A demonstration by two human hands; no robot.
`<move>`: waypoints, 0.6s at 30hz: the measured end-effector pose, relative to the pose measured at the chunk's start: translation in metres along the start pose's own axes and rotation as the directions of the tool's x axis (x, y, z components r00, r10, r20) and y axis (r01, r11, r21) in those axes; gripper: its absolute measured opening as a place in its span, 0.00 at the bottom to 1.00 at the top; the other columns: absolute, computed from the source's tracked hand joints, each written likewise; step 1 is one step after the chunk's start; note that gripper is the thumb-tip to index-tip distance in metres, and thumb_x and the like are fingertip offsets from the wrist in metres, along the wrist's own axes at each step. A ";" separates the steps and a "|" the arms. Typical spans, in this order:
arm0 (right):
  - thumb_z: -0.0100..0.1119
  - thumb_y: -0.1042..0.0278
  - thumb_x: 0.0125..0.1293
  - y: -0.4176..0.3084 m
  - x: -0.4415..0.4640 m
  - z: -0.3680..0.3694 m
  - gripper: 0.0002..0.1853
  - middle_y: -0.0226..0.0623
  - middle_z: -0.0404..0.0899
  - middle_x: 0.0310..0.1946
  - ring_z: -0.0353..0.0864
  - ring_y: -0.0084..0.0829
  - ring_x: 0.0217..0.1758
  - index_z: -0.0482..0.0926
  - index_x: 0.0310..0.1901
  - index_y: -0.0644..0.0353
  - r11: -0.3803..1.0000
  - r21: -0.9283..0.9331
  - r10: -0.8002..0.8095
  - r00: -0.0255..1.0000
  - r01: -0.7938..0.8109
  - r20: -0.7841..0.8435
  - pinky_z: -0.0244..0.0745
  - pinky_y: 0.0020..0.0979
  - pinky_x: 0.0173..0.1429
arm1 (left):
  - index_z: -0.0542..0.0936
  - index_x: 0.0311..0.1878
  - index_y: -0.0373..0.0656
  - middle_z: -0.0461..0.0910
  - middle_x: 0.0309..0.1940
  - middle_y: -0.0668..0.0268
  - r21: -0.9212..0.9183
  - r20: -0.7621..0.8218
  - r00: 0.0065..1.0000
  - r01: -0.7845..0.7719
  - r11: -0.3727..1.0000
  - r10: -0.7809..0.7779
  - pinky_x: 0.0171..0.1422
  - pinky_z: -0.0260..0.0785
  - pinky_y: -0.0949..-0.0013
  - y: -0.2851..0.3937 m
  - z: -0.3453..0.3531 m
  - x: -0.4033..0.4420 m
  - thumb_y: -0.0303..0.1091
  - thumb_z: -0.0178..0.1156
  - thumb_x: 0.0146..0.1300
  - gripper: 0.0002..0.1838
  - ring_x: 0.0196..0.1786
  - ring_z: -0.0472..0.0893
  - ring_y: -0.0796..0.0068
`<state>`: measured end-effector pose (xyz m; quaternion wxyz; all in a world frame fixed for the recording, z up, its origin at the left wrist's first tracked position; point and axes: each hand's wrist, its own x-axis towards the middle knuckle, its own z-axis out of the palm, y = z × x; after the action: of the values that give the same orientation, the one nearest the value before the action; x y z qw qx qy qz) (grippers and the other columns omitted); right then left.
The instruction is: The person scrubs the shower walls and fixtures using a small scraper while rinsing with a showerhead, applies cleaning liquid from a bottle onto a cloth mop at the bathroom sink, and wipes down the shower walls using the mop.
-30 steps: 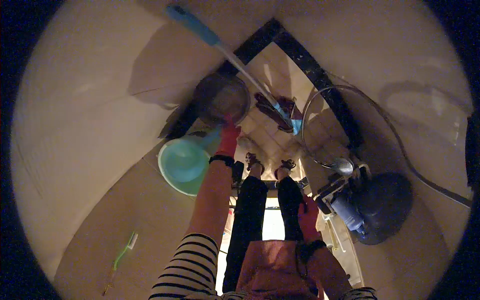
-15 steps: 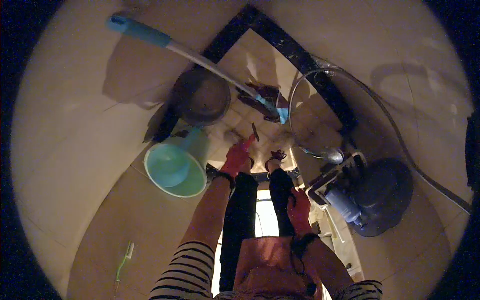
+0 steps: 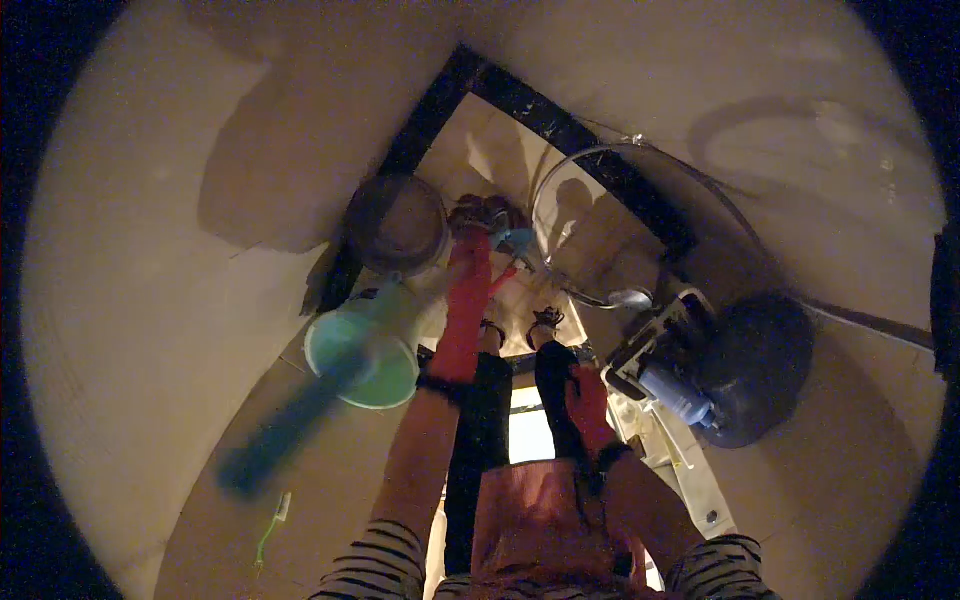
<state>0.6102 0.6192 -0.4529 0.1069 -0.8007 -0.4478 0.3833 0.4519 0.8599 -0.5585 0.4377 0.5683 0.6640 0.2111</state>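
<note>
Placing left hand [image 3: 468, 295] by pole [image 3: 322, 393] — can't tell grasp. Bracing right hand [image 3: 592, 408] on leg [image 3: 553, 378], likely for balance — can't tell grasp either.

Text, labels, brands — none legible | numbers, signs — none legible

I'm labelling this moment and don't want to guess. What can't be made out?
All in the head view:
Left hand: its grip is lost in shadow at the dark bundle.
Blue handle: blurred, so its edges can't be traced.
Dark round basin: shadow hides its inside.
Blue bottle: any lettering is too small and dim.
Hose: its right end is cut off by the dark lens edge.
</note>
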 end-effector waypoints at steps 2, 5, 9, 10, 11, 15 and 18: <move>0.56 0.69 0.57 -0.021 0.027 -0.013 0.13 0.50 0.79 0.40 0.78 0.48 0.46 0.78 0.44 0.62 0.975 0.162 0.128 0.983 -0.149 0.133 0.72 0.41 0.48 | 0.75 0.44 0.39 0.79 0.44 0.59 -0.376 -0.065 0.998 -0.020 0.926 -0.005 0.46 0.74 0.66 0.080 -0.056 -0.039 0.29 0.54 0.66 0.07 0.42 0.79 0.72; 0.55 0.65 0.60 -0.052 0.065 -0.025 0.16 0.47 0.80 0.38 0.80 0.44 0.42 0.77 0.48 0.60 0.966 0.234 0.085 0.990 -0.110 0.114 0.75 0.38 0.43 | 0.75 0.43 0.38 0.77 0.49 0.58 -0.380 -0.105 0.994 -0.077 0.922 0.039 0.52 0.70 0.70 0.135 -0.126 -0.081 0.28 0.54 0.65 0.06 0.46 0.77 0.74; 0.56 0.60 0.62 -0.047 0.117 0.009 0.19 0.42 0.80 0.39 0.80 0.37 0.43 0.73 0.53 0.59 0.960 0.259 -0.123 0.991 0.104 0.056 0.74 0.33 0.47 | 0.75 0.42 0.38 0.77 0.49 0.56 -0.290 -0.067 0.997 0.005 0.957 -0.025 0.57 0.67 0.67 0.228 -0.223 -0.116 0.30 0.52 0.66 0.07 0.50 0.77 0.70; 0.56 0.60 0.62 -0.059 0.126 0.004 0.21 0.41 0.80 0.40 0.79 0.35 0.43 0.72 0.54 0.59 0.960 0.237 -0.165 0.985 0.147 0.058 0.74 0.31 0.48 | 0.75 0.41 0.38 0.77 0.49 0.54 -0.293 -0.093 0.995 -0.005 0.956 -0.023 0.59 0.66 0.64 0.248 -0.246 -0.122 0.32 0.52 0.66 0.07 0.51 0.76 0.67; 0.57 0.59 0.62 -0.082 0.127 -0.009 0.24 0.39 0.80 0.41 0.79 0.33 0.44 0.68 0.58 0.58 0.866 0.473 -0.163 0.986 0.162 -0.039 0.72 0.30 0.50 | 0.75 0.41 0.38 0.77 0.49 0.53 -0.298 -0.118 0.993 -0.012 0.954 -0.025 0.61 0.64 0.62 0.263 -0.262 -0.131 0.33 0.51 0.66 0.08 0.52 0.76 0.64; 0.59 0.53 0.60 -0.149 0.101 -0.084 0.37 0.40 0.77 0.47 0.77 0.34 0.50 0.55 0.67 0.55 0.621 0.783 -0.153 0.975 -0.030 0.159 0.71 0.32 0.54 | 0.74 0.37 0.39 0.77 0.49 0.50 -0.612 -0.195 0.969 -0.001 0.791 -0.149 0.63 0.63 0.57 0.307 -0.295 -0.168 0.32 0.51 0.65 0.06 0.56 0.75 0.60; 0.59 0.52 0.60 -0.184 0.082 -0.144 0.36 0.46 0.76 0.48 0.77 0.40 0.51 0.57 0.66 0.57 0.790 0.583 -0.277 0.959 0.191 0.062 0.70 0.35 0.55 | 0.74 0.37 0.38 0.77 0.50 0.51 -0.461 -0.163 0.986 -0.037 0.887 -0.044 0.63 0.63 0.59 0.331 -0.306 -0.193 0.30 0.52 0.64 0.05 0.56 0.74 0.60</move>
<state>0.6208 0.8154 -0.3027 0.3559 -0.6401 -0.4146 0.5402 0.3832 0.8325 -0.0735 0.5031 0.4264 0.6303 0.4096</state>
